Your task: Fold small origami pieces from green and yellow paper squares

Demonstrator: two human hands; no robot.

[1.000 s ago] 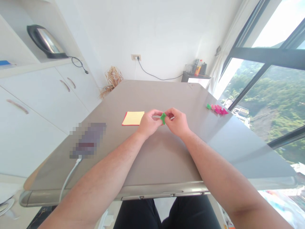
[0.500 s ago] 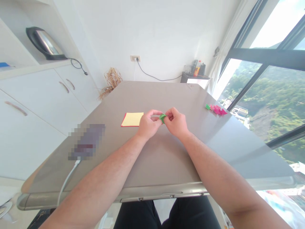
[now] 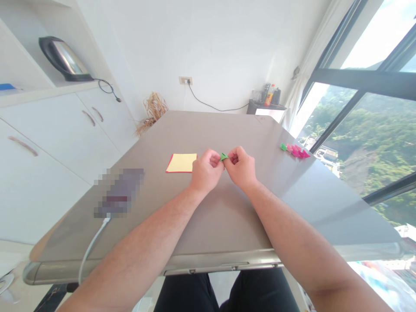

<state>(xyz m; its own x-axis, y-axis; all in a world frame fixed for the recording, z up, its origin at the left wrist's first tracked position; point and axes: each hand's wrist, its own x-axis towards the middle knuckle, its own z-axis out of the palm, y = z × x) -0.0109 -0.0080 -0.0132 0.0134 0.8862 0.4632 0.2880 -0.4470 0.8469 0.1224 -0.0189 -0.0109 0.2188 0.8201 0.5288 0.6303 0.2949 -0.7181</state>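
A small piece of folded green paper (image 3: 223, 156) is pinched between my two hands above the middle of the table. My left hand (image 3: 208, 170) grips its left side with curled fingers. At the right side, the thumb and fingers of my right hand (image 3: 241, 166) close on it. Part of the paper is covered by the fingertips. Just left of my left hand lies a stack of square paper (image 3: 181, 163), pale yellow on top with a red edge. Off to the right sit several folded pink paper pieces (image 3: 298, 151) beside a folded green paper piece (image 3: 284, 147).
The grey-brown table (image 3: 208, 130) reaches back towards a white wall. A blurred-out flat object (image 3: 121, 190) with a white cable (image 3: 92, 242) lies at the left. A kettle (image 3: 66, 60) stands on the shelf, and a window runs along the right.
My left fingers have curled in more tightly around the green paper. The paper has turned and sits slightly higher between the hands.
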